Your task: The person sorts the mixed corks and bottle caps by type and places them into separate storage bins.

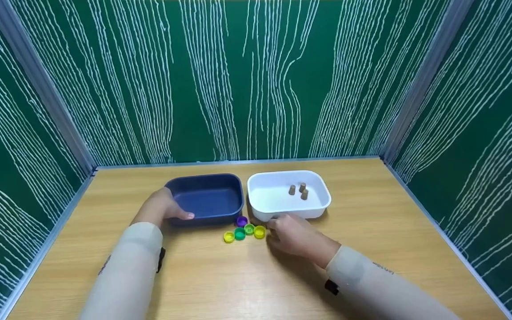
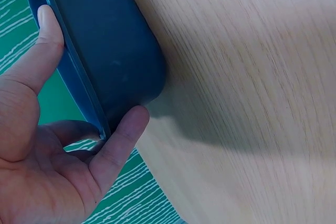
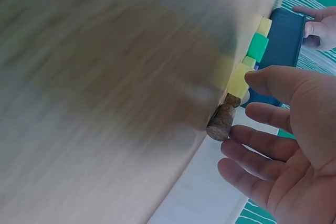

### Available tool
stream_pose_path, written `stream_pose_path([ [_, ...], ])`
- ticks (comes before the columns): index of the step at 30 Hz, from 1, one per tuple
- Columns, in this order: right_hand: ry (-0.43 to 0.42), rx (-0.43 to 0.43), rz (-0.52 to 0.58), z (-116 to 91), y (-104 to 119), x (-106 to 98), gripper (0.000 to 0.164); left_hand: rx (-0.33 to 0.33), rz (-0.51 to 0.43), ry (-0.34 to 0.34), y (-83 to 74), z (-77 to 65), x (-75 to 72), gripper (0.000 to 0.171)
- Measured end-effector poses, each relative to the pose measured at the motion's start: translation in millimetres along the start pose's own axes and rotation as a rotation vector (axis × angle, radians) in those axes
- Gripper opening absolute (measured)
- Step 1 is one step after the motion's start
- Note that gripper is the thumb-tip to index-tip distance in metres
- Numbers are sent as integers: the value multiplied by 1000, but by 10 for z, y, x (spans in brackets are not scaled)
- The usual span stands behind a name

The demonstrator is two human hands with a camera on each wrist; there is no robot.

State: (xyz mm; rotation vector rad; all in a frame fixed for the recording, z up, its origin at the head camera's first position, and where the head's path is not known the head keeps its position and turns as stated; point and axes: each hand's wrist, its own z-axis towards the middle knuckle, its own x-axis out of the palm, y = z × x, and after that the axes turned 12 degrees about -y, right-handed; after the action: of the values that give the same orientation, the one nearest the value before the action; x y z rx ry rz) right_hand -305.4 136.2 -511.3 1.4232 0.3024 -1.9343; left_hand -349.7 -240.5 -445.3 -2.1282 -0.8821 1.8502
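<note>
My left hand holds the left end of a dark blue bin, thumb over its rim. In the left wrist view, fingers of the left hand lie round the outer corner of the blue bin. My right hand is low at the front of a white bin. In the right wrist view, a brown cork stands by the fingertips of the right hand, thumb and fingers apart. Behind it a second cork shows partly. The head view hides both corks behind the hand.
Between the bins and my body lie a purple cap, a teal cap, a light green cap and two yellow caps, one nearest the right hand. Three corks stand inside the white bin. Green walls enclose the wooden table.
</note>
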Motion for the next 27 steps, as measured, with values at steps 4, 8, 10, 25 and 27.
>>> stream_pose_path([
  [4, -5, 12, -38, 16, 33, 26, 11, -9, -9, 1, 2, -9, -11, 123],
  [8, -3, 7, -101, 27, 65, 52, 14, -17, -15, 0, 8, -5, -5, 124],
  [10, 1, 2, -119, 32, 81, 58, 14, -21, -18, -1, 13, 5, 0, 124],
  [25, -25, -81, -187, 67, 65, 110, 13, -4, 11, -8, 27, 45, 14, 125],
  [27, -3, -76, -182, 82, 64, 112, 15, -8, 6, -7, 28, 51, 19, 124],
])
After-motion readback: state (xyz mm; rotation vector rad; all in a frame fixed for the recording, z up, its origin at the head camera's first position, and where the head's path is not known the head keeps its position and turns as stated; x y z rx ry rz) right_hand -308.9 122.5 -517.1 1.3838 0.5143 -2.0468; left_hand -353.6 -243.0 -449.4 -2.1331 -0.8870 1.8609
